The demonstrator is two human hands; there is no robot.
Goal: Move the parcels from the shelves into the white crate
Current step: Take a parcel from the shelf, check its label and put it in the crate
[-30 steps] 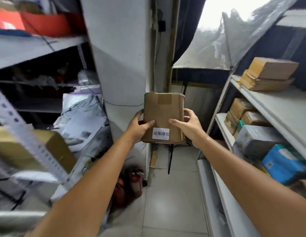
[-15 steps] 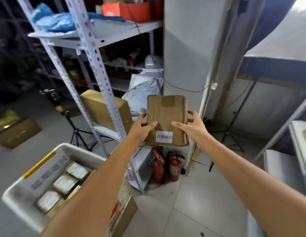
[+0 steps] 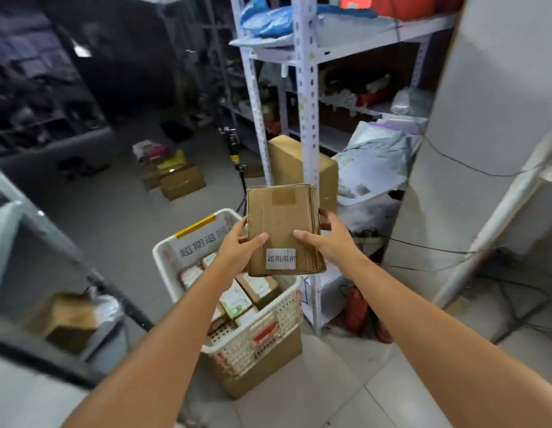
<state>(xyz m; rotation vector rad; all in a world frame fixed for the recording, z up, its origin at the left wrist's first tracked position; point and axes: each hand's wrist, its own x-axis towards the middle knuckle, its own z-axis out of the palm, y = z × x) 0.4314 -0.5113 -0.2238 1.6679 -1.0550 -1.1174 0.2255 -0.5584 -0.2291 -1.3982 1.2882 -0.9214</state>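
Parcel (image 3: 284, 223) position, head view: the flat brown cardboard parcel is held in the air at centre frame, near face toward the camera, with a white sticker (image 3: 281, 258) at its lower edge. The left hand (image 3: 237, 245) grips the left edge, thumb on the near face and fingers behind. The right hand (image 3: 330, 239) grips the right edge the same way, fingers curled round the side. Only the hands touch the parcel.

The white crate (image 3: 163, 254) stands below and slightly left of the parcel. In this view the parcel's lower edge overlaps the crate's right rim. The crate rests on a cardboard box (image 3: 268, 362) and holds several small boxes (image 3: 262, 288), packed below the rim.

Edges: a perforated white shelf upright (image 3: 308, 118) stands just right of and behind the parcel, with a large brown carton (image 3: 287, 159) on the shelf behind it. A red fire extinguisher (image 3: 356, 307) sits at the foot of the shelving. A white pillar (image 3: 484, 149) bounds the right side, and a grey shelf unit (image 3: 37, 242) the near left.

Open room: bare grey floor (image 3: 114, 217) extends left of and beyond the crate, with a tripod (image 3: 237, 162) standing at the far side.
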